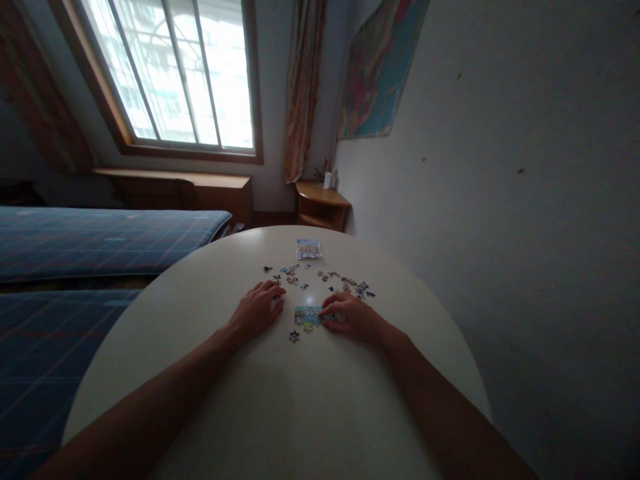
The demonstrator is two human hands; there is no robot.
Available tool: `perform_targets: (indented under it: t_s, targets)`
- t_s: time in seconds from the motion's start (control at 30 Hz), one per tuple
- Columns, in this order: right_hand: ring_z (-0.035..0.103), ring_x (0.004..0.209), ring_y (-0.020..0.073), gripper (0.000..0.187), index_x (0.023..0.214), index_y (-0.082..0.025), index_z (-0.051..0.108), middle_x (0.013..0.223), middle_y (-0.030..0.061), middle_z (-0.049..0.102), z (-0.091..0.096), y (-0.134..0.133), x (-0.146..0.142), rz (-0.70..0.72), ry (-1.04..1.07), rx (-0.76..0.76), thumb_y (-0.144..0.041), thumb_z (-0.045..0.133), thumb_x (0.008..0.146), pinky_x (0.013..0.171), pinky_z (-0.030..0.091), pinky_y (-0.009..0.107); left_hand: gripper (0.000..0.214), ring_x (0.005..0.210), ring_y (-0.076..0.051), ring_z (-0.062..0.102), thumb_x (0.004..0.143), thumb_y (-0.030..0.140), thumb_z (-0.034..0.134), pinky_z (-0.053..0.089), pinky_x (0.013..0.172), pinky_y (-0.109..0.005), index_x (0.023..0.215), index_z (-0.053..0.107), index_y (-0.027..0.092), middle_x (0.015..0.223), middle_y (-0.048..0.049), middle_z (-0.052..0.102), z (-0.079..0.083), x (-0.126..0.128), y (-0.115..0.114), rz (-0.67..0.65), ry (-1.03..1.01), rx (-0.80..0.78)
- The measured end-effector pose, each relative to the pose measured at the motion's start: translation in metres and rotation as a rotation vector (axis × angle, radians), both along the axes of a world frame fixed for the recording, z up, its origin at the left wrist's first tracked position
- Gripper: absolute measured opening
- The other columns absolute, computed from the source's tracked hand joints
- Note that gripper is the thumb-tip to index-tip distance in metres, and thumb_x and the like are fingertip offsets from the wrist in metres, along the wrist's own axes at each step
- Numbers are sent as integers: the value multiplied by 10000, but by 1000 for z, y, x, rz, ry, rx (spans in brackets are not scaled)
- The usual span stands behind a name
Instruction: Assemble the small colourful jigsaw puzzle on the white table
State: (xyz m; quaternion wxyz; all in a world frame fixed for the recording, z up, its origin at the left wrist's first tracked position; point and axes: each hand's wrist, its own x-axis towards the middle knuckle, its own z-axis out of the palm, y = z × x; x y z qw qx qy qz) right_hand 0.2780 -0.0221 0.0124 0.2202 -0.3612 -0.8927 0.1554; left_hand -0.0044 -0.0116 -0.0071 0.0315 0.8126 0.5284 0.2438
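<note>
A partly joined jigsaw puzzle [306, 315], light blue with a yellowish lower edge, lies flat on the round cream table [280, 413]. My right hand [350, 317] bends over its right end, thumb and fingers closed on a puzzle piece there that they mostly hide. To the left of the puzzle, my left hand [257, 305] rests palm down with its fingers loosely stretched and apart, near some loose pieces. One dark loose piece [294, 337] lies just below the joined part. Beyond my hands are several loose pieces to the left [291, 275] and right [350, 283].
A small picture card [309, 249] lies near the table's far edge. Left of the table stands a bed with a blue plaid cover [100, 240]. A wooden corner shelf [323, 195] is behind, and a white wall [500, 233] runs along the right.
</note>
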Motion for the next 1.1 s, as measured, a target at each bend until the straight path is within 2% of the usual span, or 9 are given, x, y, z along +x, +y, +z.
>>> perform_targets:
  t_s: [0.1, 0.33, 0.5, 0.77, 0.93, 1.1]
  targets:
    - [638, 994, 202, 188, 1004, -255, 768, 1081, 83, 694, 0, 0, 0, 12, 8, 9, -259, 720, 822, 910, 504, 367, 281, 1152, -249, 570, 930, 280, 483, 473, 1025, -420, 1131, 665, 206, 1242, -80, 634, -2, -2, 4, 51, -25, 28]
    - [641, 988, 202, 192, 1002, -251, 768, 1079, 83, 694, 1, 0, 0, 4, 5, 1, -248, 724, 815, 911, 505, 366, 401, 1280, -270, 502, 934, 329, 481, 414, 1097, -444, 1292, 600, 191, 1395, -83, 563, -11, -4, 7, 26, 27, -8]
    - [637, 999, 205, 192, 1008, -242, 768, 1080, 88, 693, 3, -2, -1, 2, -7, 0, -254, 712, 824, 925, 504, 374, 395, 1304, -280, 486, 941, 358, 466, 385, 1116, -456, 1276, 608, 205, 1430, -79, 531, -15, -6, 8, 15, 38, -29]
    - [631, 1012, 208, 191, 1009, -249, 768, 1091, 83, 693, 0, 1, 0, 6, -6, 6, -271, 714, 827, 932, 497, 370, 300, 1184, -248, 555, 930, 307, 490, 429, 1063, -415, 1170, 645, 213, 1293, -76, 603, -9, -4, 6, -20, 14, -24]
    - [631, 1012, 208, 185, 1002, -242, 766, 1086, 81, 696, 3, -2, -1, 3, -17, -1, -256, 710, 827, 928, 496, 376, 277, 1147, -253, 565, 919, 275, 498, 457, 1026, -410, 1135, 658, 211, 1243, -87, 623, -3, -1, 2, 27, 11, -29]
    - [630, 1013, 203, 189, 1008, -246, 762, 1091, 79, 692, 3, -3, -1, 1, 3, -6, -255, 712, 827, 925, 499, 372, 414, 1276, -296, 506, 912, 321, 498, 407, 1089, -464, 1288, 587, 174, 1403, -111, 549, -4, -1, 2, 100, 13, 14]
